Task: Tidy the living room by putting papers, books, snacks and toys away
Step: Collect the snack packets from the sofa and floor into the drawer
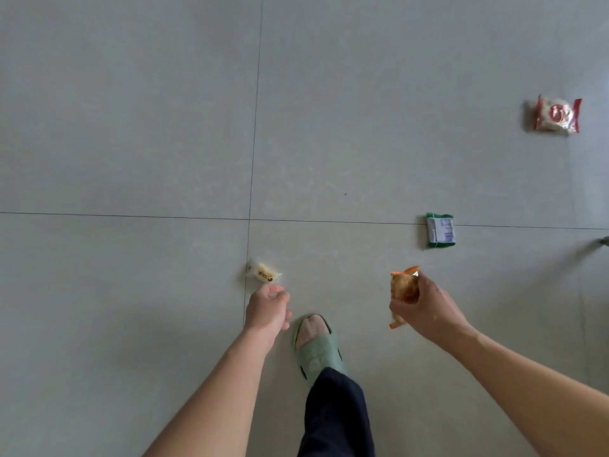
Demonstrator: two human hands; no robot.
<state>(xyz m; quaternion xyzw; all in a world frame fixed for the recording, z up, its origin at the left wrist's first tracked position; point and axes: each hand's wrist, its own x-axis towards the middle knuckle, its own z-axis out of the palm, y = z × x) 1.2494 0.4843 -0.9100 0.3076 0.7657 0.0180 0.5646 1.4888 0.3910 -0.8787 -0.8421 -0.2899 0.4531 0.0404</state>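
A small clear-wrapped snack (263, 273) with a pale yellow filling lies on the grey tiled floor, next to a tile joint. My left hand (268, 308) is right below it with fingers curled, thumb and forefinger at the wrapper's near corner; whether they grip it is unclear. My right hand (425, 308) holds an orange snack packet (404, 286) above the floor. A green and white packet (440, 230) lies further right on a tile joint. A red and white packet (557, 114) lies far right, further away.
My foot in a green slipper (316, 347) and a dark trouser leg stand between my arms. A grey object (603, 240) pokes in at the right edge. Bare tiles fill the left and far parts of the view.
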